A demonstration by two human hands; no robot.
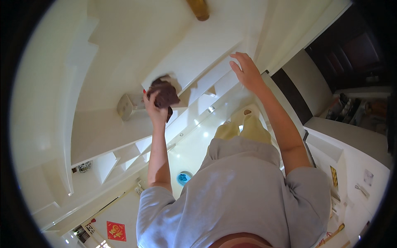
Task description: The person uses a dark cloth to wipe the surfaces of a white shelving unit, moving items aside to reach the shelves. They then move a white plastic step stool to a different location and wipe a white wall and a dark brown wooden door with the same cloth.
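Note:
My left hand (155, 104) is raised over a white shelf (108, 130) and grips a bunched dark brown cloth (166, 93), slightly blurred. Close to the cloth, a clear box-like container (127, 107) sits on the shelf. Something small and red shows beside my fingers. My right hand (246, 69) is lifted in front of the white wall unit, its fingers apart and slightly bent, holding nothing. Whether its fingertips touch the panel, I cannot tell. Beneath me, my feet are on a pale stool or step (248, 112) with an oval opening.
A blue basin (184, 178) holding blue cloth stands on the glossy floor. A patterned round jar (85, 166) sits in a lower compartment. An amber cylindrical object (199, 11) is at the top. Shelves with several items (344, 107) are at the right, and a red decoration (116, 231) hangs lower left.

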